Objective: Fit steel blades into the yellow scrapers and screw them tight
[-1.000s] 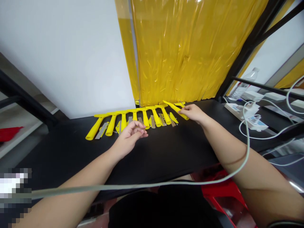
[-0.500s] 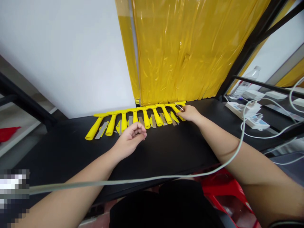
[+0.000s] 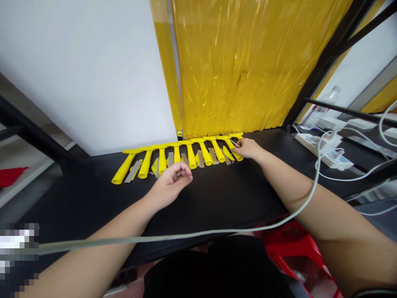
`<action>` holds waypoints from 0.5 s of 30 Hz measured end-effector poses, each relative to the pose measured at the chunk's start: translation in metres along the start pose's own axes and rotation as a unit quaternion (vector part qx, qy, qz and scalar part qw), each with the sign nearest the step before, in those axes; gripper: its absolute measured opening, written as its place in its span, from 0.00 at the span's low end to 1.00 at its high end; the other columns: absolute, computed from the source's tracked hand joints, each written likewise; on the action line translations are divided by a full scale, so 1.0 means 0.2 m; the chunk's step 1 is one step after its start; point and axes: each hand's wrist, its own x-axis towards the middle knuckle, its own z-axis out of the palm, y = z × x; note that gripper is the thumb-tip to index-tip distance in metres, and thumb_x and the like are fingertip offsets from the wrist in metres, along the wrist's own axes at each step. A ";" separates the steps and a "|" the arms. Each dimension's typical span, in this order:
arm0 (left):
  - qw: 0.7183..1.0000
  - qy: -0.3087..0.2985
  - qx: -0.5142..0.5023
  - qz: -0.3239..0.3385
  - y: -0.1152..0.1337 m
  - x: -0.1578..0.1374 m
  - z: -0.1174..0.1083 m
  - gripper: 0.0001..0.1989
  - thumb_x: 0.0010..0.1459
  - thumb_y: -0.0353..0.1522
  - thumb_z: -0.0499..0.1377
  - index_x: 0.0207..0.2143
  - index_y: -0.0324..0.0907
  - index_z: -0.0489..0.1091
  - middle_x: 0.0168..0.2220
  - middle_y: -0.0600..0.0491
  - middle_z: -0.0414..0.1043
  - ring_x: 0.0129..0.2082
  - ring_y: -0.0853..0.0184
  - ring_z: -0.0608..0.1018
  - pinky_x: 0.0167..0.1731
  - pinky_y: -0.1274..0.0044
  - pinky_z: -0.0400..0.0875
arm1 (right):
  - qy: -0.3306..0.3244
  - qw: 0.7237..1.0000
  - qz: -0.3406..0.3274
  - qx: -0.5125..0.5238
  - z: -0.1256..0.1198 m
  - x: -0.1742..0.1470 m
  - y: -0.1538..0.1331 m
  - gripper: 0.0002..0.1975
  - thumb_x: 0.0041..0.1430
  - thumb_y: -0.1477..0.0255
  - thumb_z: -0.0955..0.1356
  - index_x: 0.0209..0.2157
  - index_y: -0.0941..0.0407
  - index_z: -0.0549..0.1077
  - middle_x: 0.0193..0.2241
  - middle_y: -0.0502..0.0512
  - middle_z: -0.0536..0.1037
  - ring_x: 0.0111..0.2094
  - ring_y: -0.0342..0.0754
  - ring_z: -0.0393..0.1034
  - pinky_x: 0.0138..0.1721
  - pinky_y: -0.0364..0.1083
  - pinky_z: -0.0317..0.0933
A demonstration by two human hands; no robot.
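Note:
On the black tabletop (image 3: 214, 203) stands a row of several yellow T-shaped handles (image 3: 144, 165), their crossbars along the back and hollow grips towards me. Flat grey metal strips and yellow pieces (image 3: 132, 171) lie between the grips. My right hand (image 3: 248, 149) is at the rightmost yellow handle (image 3: 238, 155), its fingertips closed on a thin pale strip (image 3: 235, 143); the strip's lower end is hidden by the fingers. In front of the row's middle, my left hand (image 3: 173, 184) hovers palm inward, fingers curled in a loose fist with nothing visible in it.
A white cable (image 3: 217, 232) runs across in front of me and over my right forearm. At the right are a power strip (image 3: 322, 151) and a plastic bottle (image 3: 321, 108). A white panel (image 3: 108, 74) and yellow plastic sheeting (image 3: 248, 70) stand behind. Below is a red stool (image 3: 297, 244).
Hardly anything differs. The left fingers have shifted very slightly, and the right hand stays at the rightmost handle with the thin strip between its fingertips.

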 end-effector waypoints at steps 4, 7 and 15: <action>1.000 -0.001 0.004 -0.004 0.00 0.00 0.00 0.09 0.59 0.34 0.67 0.34 0.42 0.70 0.31 0.56 0.69 0.30 0.70 0.71 0.34 0.76 0.66 | -0.004 1.000 -0.003 -0.003 0.01 0.00 -0.01 0.13 0.58 0.61 0.74 0.39 0.55 0.81 0.40 0.62 0.84 0.44 0.57 0.79 0.40 0.47 0.68; 1.000 -0.004 0.002 -0.011 0.01 -0.01 0.00 0.09 0.59 0.34 0.67 0.34 0.42 0.70 0.31 0.56 0.69 0.31 0.70 0.71 0.34 0.76 0.66 | -0.005 1.000 -0.004 -0.009 0.01 0.00 -0.02 0.13 0.58 0.61 0.74 0.39 0.56 0.81 0.40 0.62 0.84 0.43 0.57 0.79 0.39 0.47 0.67; 1.000 -0.005 0.005 -0.006 -0.01 0.00 -0.02 0.09 0.59 0.34 0.67 0.35 0.42 0.70 0.31 0.56 0.70 0.31 0.70 0.72 0.34 0.76 0.67 | 0.056 0.996 -0.069 0.004 -0.08 -0.02 -0.10 0.14 0.61 0.61 0.72 0.42 0.56 0.80 0.39 0.60 0.83 0.42 0.54 0.77 0.41 0.47 0.65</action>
